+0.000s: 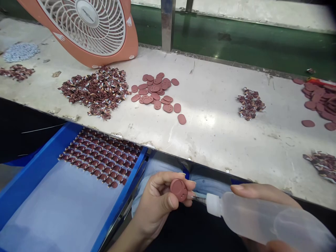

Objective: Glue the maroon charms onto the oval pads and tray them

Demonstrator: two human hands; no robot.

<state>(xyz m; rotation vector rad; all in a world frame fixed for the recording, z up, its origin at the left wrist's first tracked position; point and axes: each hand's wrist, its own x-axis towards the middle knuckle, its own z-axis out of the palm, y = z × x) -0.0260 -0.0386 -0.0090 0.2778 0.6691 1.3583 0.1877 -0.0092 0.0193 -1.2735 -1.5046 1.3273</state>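
Note:
My left hand [155,201] pinches a reddish-brown oval disc [179,189] with small holes in it, just in front of the table's edge. A translucent white squeeze bottle [253,218] with a thin metal nozzle lies tilted in my right hand [267,192], whose fingers are wrapped round it. The nozzle points left, its tip close beside the disc; whether they touch, I cannot tell. On the table, a scattered heap of similar discs [157,87] lies beyond my left hand. Left of it sits a large pile of small dark brown figure-like pieces [98,91].
A blue tray [34,178] at lower left holds rows of assembled pieces [101,154]. An orange fan [126,49] stands on the white table [210,115]. Small brown clusters [250,104] and more discs [321,99] lie right; pale blue pieces [21,52] lie far left.

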